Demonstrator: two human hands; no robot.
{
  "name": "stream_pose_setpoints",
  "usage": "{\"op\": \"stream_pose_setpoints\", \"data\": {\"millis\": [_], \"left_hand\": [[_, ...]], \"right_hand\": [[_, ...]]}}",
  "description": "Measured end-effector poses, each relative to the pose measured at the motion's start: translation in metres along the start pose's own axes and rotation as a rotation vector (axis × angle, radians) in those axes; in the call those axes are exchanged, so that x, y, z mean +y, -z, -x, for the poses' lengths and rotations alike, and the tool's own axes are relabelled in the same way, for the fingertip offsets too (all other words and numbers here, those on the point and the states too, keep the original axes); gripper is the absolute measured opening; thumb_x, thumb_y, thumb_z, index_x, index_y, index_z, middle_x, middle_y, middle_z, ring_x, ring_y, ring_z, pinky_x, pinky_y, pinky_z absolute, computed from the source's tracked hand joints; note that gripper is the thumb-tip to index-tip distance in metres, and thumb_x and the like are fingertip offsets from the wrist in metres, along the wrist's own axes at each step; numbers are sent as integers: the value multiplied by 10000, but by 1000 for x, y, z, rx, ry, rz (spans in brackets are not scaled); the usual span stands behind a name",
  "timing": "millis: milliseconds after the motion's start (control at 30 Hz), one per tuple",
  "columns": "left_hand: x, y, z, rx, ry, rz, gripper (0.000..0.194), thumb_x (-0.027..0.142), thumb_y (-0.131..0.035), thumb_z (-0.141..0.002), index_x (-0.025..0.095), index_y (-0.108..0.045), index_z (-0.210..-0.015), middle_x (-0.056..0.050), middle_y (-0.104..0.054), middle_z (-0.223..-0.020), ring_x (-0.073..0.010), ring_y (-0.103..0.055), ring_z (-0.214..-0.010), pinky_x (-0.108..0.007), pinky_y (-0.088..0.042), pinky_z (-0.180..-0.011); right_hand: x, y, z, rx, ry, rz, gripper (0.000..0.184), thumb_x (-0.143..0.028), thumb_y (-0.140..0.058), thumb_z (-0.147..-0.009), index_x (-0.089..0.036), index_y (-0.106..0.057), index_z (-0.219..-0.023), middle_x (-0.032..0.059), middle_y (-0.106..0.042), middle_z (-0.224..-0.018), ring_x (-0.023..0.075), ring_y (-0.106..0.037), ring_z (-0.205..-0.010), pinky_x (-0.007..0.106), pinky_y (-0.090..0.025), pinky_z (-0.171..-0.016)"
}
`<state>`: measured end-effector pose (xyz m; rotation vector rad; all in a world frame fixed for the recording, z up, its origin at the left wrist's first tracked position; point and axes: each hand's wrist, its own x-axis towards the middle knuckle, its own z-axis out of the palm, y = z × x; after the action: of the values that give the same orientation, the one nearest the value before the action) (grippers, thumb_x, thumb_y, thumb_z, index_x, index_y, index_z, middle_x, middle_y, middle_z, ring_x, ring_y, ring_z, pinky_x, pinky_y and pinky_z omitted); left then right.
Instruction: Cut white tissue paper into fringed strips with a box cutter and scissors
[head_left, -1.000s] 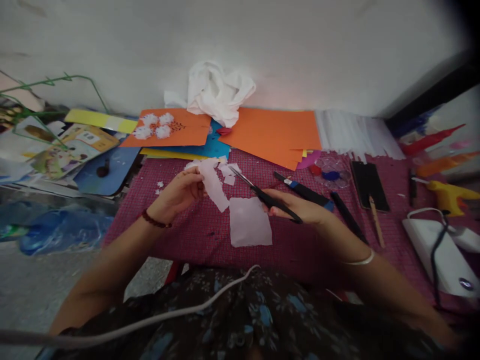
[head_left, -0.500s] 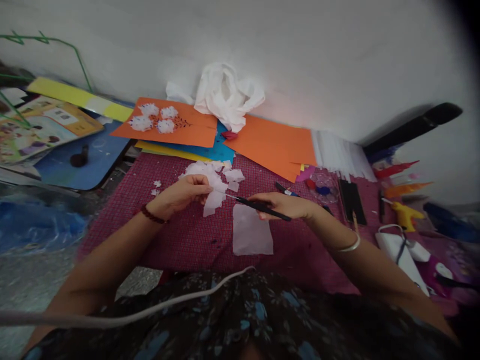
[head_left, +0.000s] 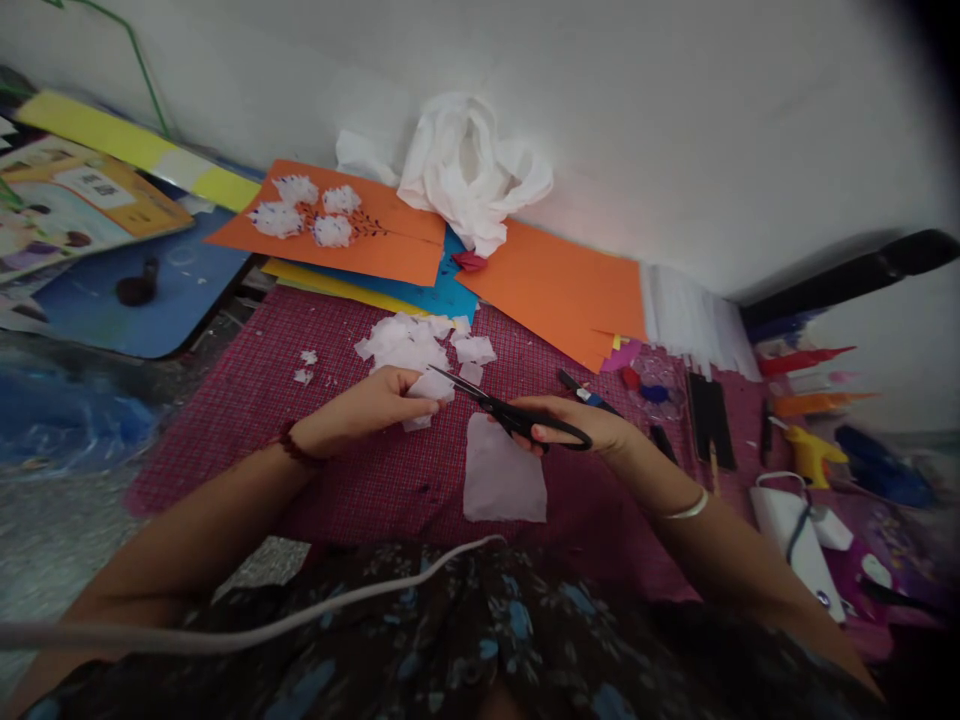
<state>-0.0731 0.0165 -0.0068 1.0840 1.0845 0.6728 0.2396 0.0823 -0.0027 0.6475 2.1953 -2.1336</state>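
Observation:
My left hand [head_left: 390, 398] is closed on a small piece of white tissue paper [head_left: 435, 386], pinched between thumb and fingers. In my right hand [head_left: 559, 420] is a pair of black-handled scissors [head_left: 501, 408], its blades pointing left, with the tips at the held paper. Just beyond lies a pile of cut white paper pieces [head_left: 401, 342] on the red checked cloth [head_left: 360, 480]. A larger white paper sheet [head_left: 505, 475] rests flat below the scissors.
Behind are an orange sheet with white paper flowers [head_left: 390, 250], more orange sheets [head_left: 559, 285] and crumpled white tissue [head_left: 469, 170]. To the right lie a utility knife [head_left: 585, 392], a yellow glue gun [head_left: 814, 455] and a white power strip [head_left: 795, 530]. A book [head_left: 82, 205] sits left.
The scissors have turned so their handles and blades show more openly. My left hand has shifted slightly down and right with the paper. The view has tilted a little.

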Motion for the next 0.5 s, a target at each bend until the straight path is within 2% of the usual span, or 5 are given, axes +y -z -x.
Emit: {"op": "stream_pose_setpoints", "data": {"millis": [100, 367, 433, 500], "left_hand": [[-3, -2, -2, 17, -8, -36, 146, 317, -759, -766, 177, -796, -790, -23, -716, -660, -126, -562, -553, -231, -394, -534], [-13, -1, -8, 5, 14, 182, 122, 307, -772, -753, 190, -780, -722, -71, -767, -726, -155, -667, -637, -266, -502, -626], [-13, -1, -6, -7, 49, 231, 132, 310, -781, -766, 181, -773, -742, -64, -748, -690, -149, -660, -606, -263, -509, -609], [-11, -1, -5, -41, 88, 298, 200, 371, -761, -811, 172, -778, -810, -53, -713, -641, -140, -628, -547, -249, -495, -546]], "right_hand": [[1, -2, 0, 7, 6, 68, 702, -664, -613, -940, -113, -559, -1372, 60, -597, -973, 145, -585, -799, 262, -533, -689], [-8, -17, -8, 79, -17, 133, 712, -586, -708, -899, -150, -538, -1435, 149, -636, -1278, 266, -601, -1136, 424, -509, -987], [-8, -17, -9, 83, -10, 103, 695, -597, -707, -896, -136, -567, -1396, 144, -643, -1240, 254, -609, -1106, 398, -518, -961], [-6, -13, -9, 61, -5, 51, 688, -614, -683, -911, -119, -572, -1377, 111, -642, -1104, 202, -615, -956, 329, -539, -833]]}}
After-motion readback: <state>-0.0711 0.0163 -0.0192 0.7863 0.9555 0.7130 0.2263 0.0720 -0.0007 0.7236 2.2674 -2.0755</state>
